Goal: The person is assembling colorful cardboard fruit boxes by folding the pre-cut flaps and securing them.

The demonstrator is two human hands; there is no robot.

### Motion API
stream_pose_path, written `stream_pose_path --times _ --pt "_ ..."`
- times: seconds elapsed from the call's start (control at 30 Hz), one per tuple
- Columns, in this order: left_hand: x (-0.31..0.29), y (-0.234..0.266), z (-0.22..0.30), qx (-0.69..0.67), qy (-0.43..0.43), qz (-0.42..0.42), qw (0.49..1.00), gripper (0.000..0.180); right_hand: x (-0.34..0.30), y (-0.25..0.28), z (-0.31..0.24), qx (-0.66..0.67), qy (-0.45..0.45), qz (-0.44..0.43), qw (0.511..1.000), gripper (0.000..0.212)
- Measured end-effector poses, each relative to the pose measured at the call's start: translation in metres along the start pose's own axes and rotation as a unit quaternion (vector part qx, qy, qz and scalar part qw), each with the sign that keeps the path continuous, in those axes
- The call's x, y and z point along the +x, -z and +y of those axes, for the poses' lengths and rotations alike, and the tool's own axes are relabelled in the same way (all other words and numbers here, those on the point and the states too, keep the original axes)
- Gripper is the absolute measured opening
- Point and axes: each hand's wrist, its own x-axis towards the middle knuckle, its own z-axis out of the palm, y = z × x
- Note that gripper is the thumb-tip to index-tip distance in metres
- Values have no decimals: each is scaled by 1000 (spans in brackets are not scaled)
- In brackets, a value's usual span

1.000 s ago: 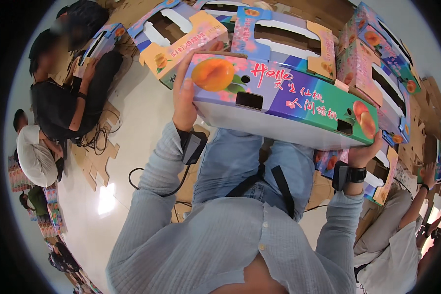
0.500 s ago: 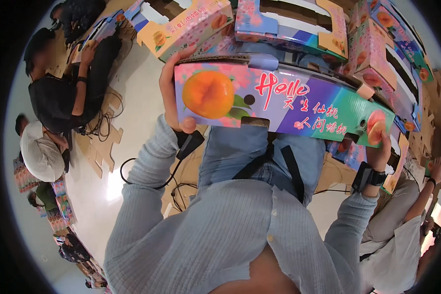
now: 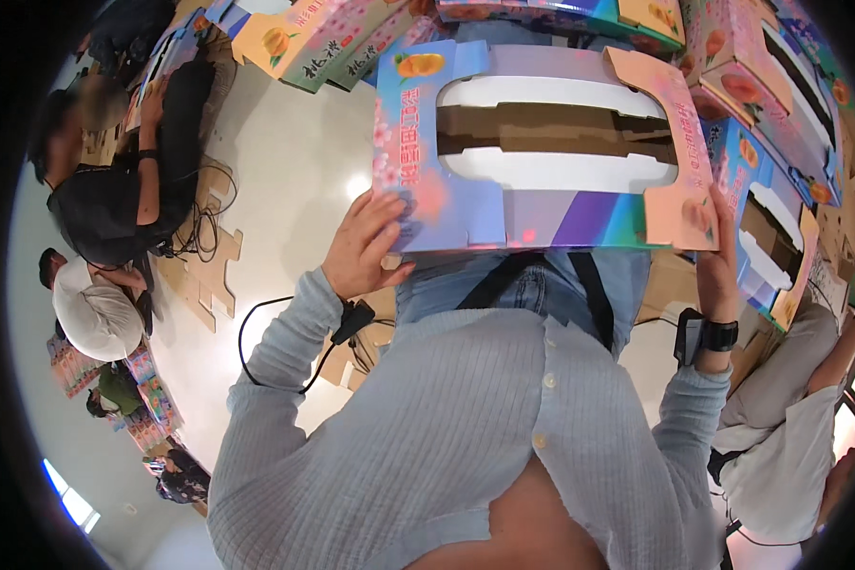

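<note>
A colourful cardboard fruit box [image 3: 461,214] sits over my lap, its top face turned up. White inner flaps border a long rounded opening in that face, and bare brown cardboard shows inside. My left hand [image 3: 366,247] is at the near left corner, fingers laid over the blue edge and thumb along the lower rim. At the right end my right hand [image 3: 720,252] presses against the peach-coloured side panel, with part of its fingers hidden by the box. Both hands hold the box between them.
Similar boxes stand beyond: one at the far left [image 3: 299,43], one behind [image 3: 560,14], a stack on the right [image 3: 731,81] and another box [image 3: 769,228] near my right hand. Seated people work at left [image 3: 114,209] and right [image 3: 779,427]. Cables [image 3: 199,214] and cardboard pieces lie on the floor.
The box has rolled in my hands from its printed long side to its windowed top. My left hand has slid from the far left end to the near left corner.
</note>
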Motion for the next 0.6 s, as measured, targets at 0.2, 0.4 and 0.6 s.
stream_pose_path --times 0.2,0.4,0.6 --pt "41 21 16 -27 42 -155 987 73 -19 -10 -3 -102 16 -4 995 89" --pt "136 31 29 -61 16 -193 979 60 -19 -11 5 -135 65 -34 988 84" --pt "214 -24 29 -180 -7 -171 969 55 -34 -34 11 -109 49 109 987 89"
